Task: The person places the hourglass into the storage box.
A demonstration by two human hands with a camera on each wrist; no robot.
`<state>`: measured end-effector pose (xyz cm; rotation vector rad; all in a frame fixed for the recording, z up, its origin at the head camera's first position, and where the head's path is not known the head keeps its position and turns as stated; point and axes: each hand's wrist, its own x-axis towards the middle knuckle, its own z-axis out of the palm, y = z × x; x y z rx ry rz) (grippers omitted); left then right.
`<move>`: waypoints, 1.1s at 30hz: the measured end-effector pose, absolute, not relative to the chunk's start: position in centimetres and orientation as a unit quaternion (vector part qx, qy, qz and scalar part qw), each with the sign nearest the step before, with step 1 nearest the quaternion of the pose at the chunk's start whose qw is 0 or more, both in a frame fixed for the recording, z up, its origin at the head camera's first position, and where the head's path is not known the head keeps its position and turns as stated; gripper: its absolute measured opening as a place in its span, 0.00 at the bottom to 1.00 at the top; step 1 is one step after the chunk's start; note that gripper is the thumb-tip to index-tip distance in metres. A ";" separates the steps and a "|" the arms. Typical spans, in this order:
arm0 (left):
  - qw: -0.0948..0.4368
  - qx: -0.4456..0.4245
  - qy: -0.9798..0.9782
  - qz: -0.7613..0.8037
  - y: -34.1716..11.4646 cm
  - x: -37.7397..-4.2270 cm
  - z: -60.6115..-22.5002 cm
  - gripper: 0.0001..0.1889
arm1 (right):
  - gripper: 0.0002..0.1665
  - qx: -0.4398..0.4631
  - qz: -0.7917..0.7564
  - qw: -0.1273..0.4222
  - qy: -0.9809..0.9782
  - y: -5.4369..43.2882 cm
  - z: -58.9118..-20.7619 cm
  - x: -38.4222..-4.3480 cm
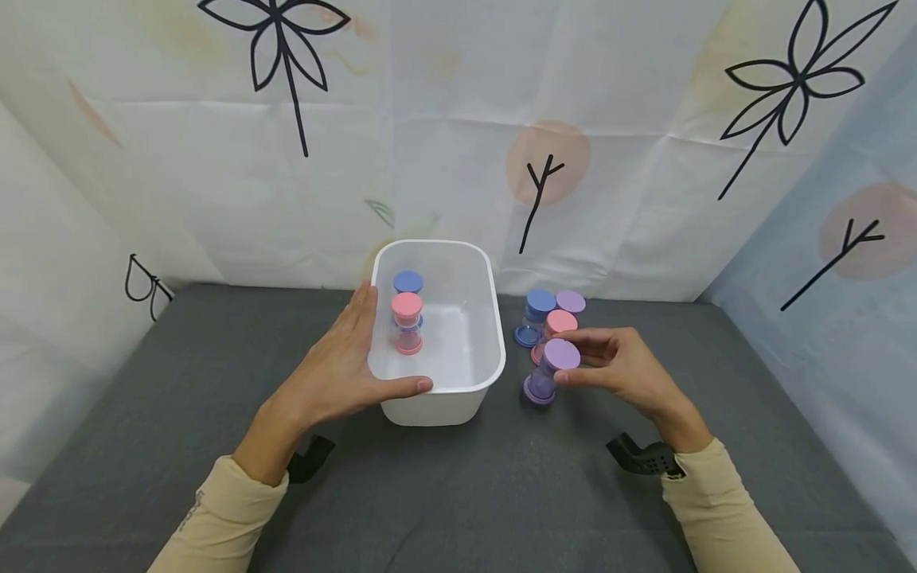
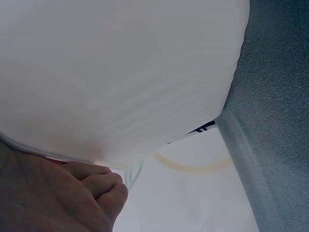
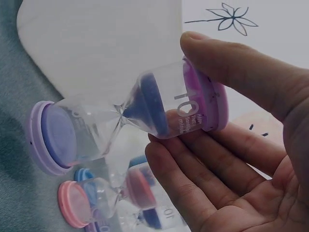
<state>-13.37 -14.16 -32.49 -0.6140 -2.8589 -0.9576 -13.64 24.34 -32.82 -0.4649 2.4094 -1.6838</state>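
Note:
A sand timer with purple caps point(image 1: 561, 355) is pinched by my right hand point(image 1: 622, 368), thumb on one side of the top cap and fingers on the other. In the right wrist view dark sand fills its upper bulb, and the timer point(image 3: 161, 104) leans slightly. My left hand point(image 1: 337, 362) grips the white plastic tub point(image 1: 440, 410) at its near left corner, thumb on the front rim and fingers along the left side. Inside the tub stand a pink-capped timer point(image 1: 407, 305) and a blue-capped timer point(image 1: 408, 281).
Right of the tub, close together on the grey cloth point(image 1: 458, 509), stand a blue-capped timer point(image 1: 540, 302), a pink-capped timer point(image 1: 561, 321) and another purple-capped timer point(image 1: 571, 301). A patterned white curtain point(image 1: 444, 175) rises behind the table.

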 end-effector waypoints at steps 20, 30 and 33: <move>0.021 -0.191 -0.933 -0.306 -14.2 -13.2 -32.5 0.73 | 0.28 -0.191 -0.651 -0.019 0.734 23.8 -30.7 -12.1; 0.027 -0.197 -0.931 -0.307 -14.2 -13.3 -32.5 0.73 | 0.27 -0.212 -0.682 -0.054 0.698 22.6 -28.9 -11.7; 0.026 -0.195 -0.931 -0.307 -14.2 -13.3 -32.5 0.73 | 0.27 -0.217 -0.691 -0.065 0.687 22.0 -28.0 -11.9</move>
